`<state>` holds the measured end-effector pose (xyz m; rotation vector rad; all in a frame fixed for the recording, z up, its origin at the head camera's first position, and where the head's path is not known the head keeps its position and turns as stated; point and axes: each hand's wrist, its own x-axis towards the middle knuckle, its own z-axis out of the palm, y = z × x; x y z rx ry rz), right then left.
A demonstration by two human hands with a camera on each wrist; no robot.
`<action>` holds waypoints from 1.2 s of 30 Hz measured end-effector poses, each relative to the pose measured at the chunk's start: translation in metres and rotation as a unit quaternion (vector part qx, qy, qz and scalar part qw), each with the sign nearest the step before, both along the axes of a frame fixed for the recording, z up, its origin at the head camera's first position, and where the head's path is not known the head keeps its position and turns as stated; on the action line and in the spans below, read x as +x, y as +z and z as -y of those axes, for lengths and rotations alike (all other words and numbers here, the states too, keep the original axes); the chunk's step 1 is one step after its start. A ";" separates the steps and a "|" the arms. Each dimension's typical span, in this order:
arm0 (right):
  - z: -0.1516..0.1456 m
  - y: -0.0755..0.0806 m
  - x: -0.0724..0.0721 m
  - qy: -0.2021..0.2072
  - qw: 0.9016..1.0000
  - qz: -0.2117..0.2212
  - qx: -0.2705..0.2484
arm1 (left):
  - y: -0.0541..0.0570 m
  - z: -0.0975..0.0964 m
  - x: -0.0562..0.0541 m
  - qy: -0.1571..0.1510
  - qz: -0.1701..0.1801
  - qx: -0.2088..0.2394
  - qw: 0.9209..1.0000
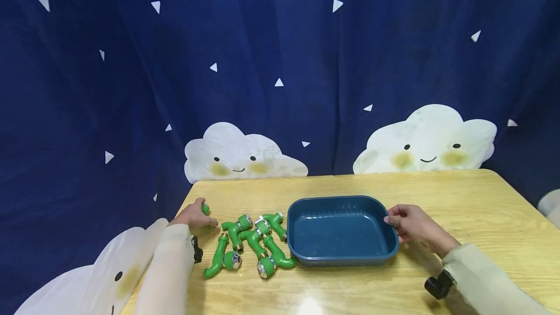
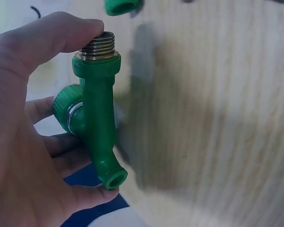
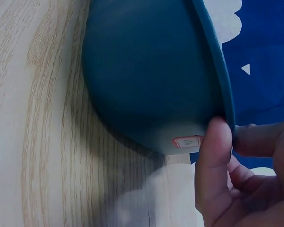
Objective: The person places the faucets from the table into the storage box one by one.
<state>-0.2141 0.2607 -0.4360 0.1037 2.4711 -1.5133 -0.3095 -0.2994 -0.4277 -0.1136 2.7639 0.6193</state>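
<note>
My left hand (image 1: 192, 215) is at the table's left side, gripping a green plastic tap (image 2: 98, 109). In the left wrist view the thumb lies at the tap's threaded metal end, and other fingers reach round behind the body and spout. With my right hand (image 1: 417, 227) I pinch the right rim of a dark blue rectangular basin (image 1: 341, 237) between thumb and fingers. The basin stands on the table with nothing in it. Several more green taps, among them one tap (image 1: 219, 256) at the front, lie between my left hand and the basin.
The light wooden table (image 1: 341, 288) ends at a dark blue curtain (image 1: 306, 38) with white clouds and triangles. A small red-edged label (image 3: 187, 141) is on the basin's outer wall. Each wrist carries a black camera (image 1: 439, 286).
</note>
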 end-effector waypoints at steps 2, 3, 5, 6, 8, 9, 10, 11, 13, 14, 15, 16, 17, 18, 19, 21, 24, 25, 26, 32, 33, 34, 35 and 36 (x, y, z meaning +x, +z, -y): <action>0.000 -0.001 0.000 0.003 1.000 -0.004 -0.001 | 0.005 -0.002 0.001 -0.004 -0.008 0.003 1.000; 0.000 -0.001 0.000 0.003 1.000 -0.004 -0.002 | 0.007 -0.003 0.001 -0.006 -0.012 0.004 1.000; 0.000 0.000 -0.001 0.003 1.000 -0.007 -0.003 | 0.014 -0.007 0.000 -0.013 -0.018 0.005 1.000; 0.000 0.000 -0.001 0.003 1.000 -0.008 -0.002 | 0.017 -0.009 0.000 -0.015 -0.021 0.008 1.000; -0.001 0.001 -0.001 0.000 1.000 -0.006 -0.002 | 0.023 -0.013 -0.002 -0.020 -0.028 0.010 0.999; -0.001 0.001 -0.002 0.000 1.000 -0.005 -0.001 | 0.025 -0.016 -0.002 -0.025 -0.034 0.009 0.999; -0.002 0.002 -0.002 0.000 1.000 -0.004 0.001 | 0.027 -0.018 -0.003 -0.030 -0.039 0.010 0.999; -0.002 0.002 -0.002 0.001 1.000 -0.004 0.003 | 0.029 -0.021 -0.004 -0.035 -0.045 0.011 0.998; -0.003 0.003 -0.002 0.000 1.000 -0.003 0.006 | 0.033 -0.028 -0.006 -0.050 -0.060 0.009 0.997; -0.004 0.004 -0.002 0.000 1.000 -0.004 0.008 | 0.035 -0.031 -0.007 -0.057 -0.067 0.010 0.996; -0.004 0.004 -0.002 -0.002 1.000 -0.005 0.009 | 0.036 -0.034 -0.009 -0.064 -0.073 0.011 0.995; -0.004 0.004 -0.003 -0.002 1.000 -0.005 0.009 | 0.037 -0.037 -0.009 -0.068 -0.074 0.015 0.995; -0.004 0.004 -0.003 -0.003 1.000 -0.007 0.008 | 0.037 -0.039 -0.010 -0.073 -0.076 0.018 0.994; -0.003 0.004 -0.003 -0.004 1.000 -0.008 0.008 | 0.038 -0.040 -0.011 -0.077 -0.076 0.021 0.994; -0.003 0.004 -0.002 -0.006 1.000 -0.009 0.007 | 0.037 -0.042 -0.011 -0.079 -0.076 0.025 0.994; -0.002 0.004 -0.002 -0.006 1.000 -0.009 0.005 | 0.037 -0.045 -0.010 -0.081 -0.073 0.031 0.994; 0.001 0.003 -0.001 -0.006 1.000 -0.010 0.001 | 0.037 -0.049 -0.007 -0.084 -0.073 0.035 0.993; 0.002 0.003 0.000 -0.005 1.000 -0.009 -0.001 | 0.037 -0.051 -0.007 -0.086 -0.074 0.035 0.993; 0.002 0.002 0.001 -0.003 1.000 -0.009 -0.002 | 0.038 -0.054 -0.006 -0.090 -0.076 0.037 0.992; 0.002 -0.001 0.004 -0.008 1.000 -0.001 -0.003 | 0.045 -0.078 -0.006 -0.127 -0.098 0.035 0.986; 0.002 -0.001 0.004 -0.010 1.000 0.000 -0.004 | 0.046 -0.083 -0.006 -0.138 -0.107 0.028 0.984; 0.002 -0.001 0.004 -0.011 1.000 0.001 -0.005 | 0.047 -0.090 -0.006 -0.149 -0.115 0.023 0.982; 0.001 -0.002 0.004 -0.012 1.000 0.002 -0.006 | 0.048 -0.096 -0.005 -0.158 -0.122 0.016 0.980; 0.001 -0.002 0.004 -0.012 1.000 0.001 -0.006 | 0.049 -0.103 -0.004 -0.169 -0.129 0.011 0.977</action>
